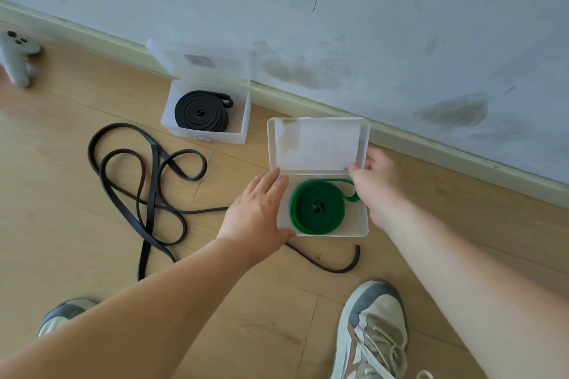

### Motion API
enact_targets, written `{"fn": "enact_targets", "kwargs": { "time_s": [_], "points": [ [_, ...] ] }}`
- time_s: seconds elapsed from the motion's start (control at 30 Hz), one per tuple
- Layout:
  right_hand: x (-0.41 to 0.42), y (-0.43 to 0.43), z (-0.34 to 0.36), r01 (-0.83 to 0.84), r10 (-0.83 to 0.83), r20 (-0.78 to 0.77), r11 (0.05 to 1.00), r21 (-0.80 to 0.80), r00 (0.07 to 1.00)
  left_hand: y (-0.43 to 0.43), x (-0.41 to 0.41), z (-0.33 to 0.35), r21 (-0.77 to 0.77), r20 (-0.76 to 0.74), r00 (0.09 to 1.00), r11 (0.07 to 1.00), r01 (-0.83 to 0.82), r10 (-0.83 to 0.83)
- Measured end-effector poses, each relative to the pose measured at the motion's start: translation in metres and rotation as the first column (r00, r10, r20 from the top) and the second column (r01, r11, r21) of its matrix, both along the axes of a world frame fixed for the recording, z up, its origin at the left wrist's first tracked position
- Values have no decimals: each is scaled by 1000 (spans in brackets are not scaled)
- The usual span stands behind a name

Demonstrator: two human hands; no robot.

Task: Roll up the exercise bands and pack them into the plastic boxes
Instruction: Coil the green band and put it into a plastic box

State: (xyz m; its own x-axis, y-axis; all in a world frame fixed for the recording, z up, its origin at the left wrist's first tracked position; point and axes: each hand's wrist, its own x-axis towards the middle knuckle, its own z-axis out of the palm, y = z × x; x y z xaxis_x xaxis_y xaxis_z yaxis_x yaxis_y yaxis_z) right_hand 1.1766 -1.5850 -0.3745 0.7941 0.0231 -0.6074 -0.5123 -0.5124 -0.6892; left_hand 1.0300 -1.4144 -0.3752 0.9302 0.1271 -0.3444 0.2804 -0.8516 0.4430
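A rolled green band [317, 208] lies inside a clear plastic box [361, 226] on the wooden floor. The box's hinged lid [317, 144] stands open and upright. My left hand [257, 215] lies flat against the box's left wall, fingers straight. My right hand [374, 177] pinches the lid's right lower corner. Farther back, a second clear box [240, 129] with its lid [203, 60] leaning on the wall contains a rolled black band [201, 115]. An unrolled black band [144, 181] sprawls in loops on the floor to the left, its tail running under the front box.
A pale wall with a skirting board [431, 151] runs diagonally behind the boxes. A grey handheld controller [17, 57] lies at the far left. My two shoes [374, 335] [61, 315] stand on the floor near the bottom edge.
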Motion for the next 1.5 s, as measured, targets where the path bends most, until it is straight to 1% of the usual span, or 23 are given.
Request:
{"fn": "enact_targets", "kwargs": {
  "time_s": [0.1,0.17,0.2,0.23,0.27,0.3,0.37,0.43,0.5,0.6,0.63,0.7,0.77,0.9,0.97,1.03,1.1,1.17,1.27,1.33,1.43,1.47,1.5],
  "points": [
    [-2,3,-2,-36,38,80,999,-27,996,5,9,4,20,-50,999,1000,-6,7],
    [-4,-6,-2,-51,73,134,986,-161,988,6,15,5,40,-76,997,999,7,-4],
    [-7,-13,-1,-47,107,227,966,-254,968,5,17,5,56,-77,997,998,13,-9],
    [-10,-20,0,-67,187,348,942,-330,919,4,18,5,70,-78,997,997,18,-13],
    [-15,-26,-1,-143,320,443,911,-388,838,3,18,5,79,-81,997,997,24,-18],
    [-20,-30,-3,-261,469,485,861,-436,738,3,17,5,83,-81,996,996,32,-25],
    [-32,-32,-11,-480,695,422,713,-512,582,3,14,4,100,-72,995,992,75,-68],
    [-41,-30,-17,-550,803,345,587,-594,485,5,9,1,145,6,986,976,163,-165],
    [-44,-24,-18,-513,801,328,580,-632,501,8,5,-5,176,95,974,966,189,-208],
    [-39,-11,-15,-457,722,330,659,-598,609,11,3,-10,147,100,988,984,104,-120],
    [-36,-7,-14,-442,713,326,662,-606,621,10,4,-11,139,105,988,986,93,-108],
    [-32,-2,-13,-409,741,342,625,-665,577,5,9,-9,129,92,991,988,87,-99],
    [-29,-3,-15,-406,762,382,617,-675,524,-4,17,-7,80,23,998,996,49,-51],
    [-30,-7,-17,-457,800,360,578,-676,479,-24,39,-2,-75,-201,959,973,-220,201],
    [-29,-10,-18,-420,748,415,645,-639,517,-33,47,-6,-76,-282,937,968,-238,208],
    [-27,-12,-19,-403,676,419,715,-571,607,-38,49,-11,-81,-315,923,963,-257,220],
    [-25,-14,-22,-408,658,400,729,-549,638,-39,48,-14,-109,-274,925,947,-303,264],
    [-26,-15,-23,-410,645,409,745,-526,646,-38,44,-14,-192,-204,920,908,-373,335],
    [-29,-17,-21,-420,611,414,779,-466,674,-32,37,-13,-402,-177,884,788,-466,433],
    [-30,-18,-17,-450,593,432,802,-393,680,-25,33,-13,-486,-180,879,736,-470,442],
    [-27,-19,-6,-571,695,410,719,-396,591,-16,26,-10,-540,-171,882,707,-456,439],
    [-23,-18,0,-615,710,367,704,-354,601,-13,25,-8,-546,-169,883,705,-453,437],
    [-20,-16,9,-643,699,301,715,-277,648,-11,25,-7,-549,-161,887,708,-444,432]
  ]
}}
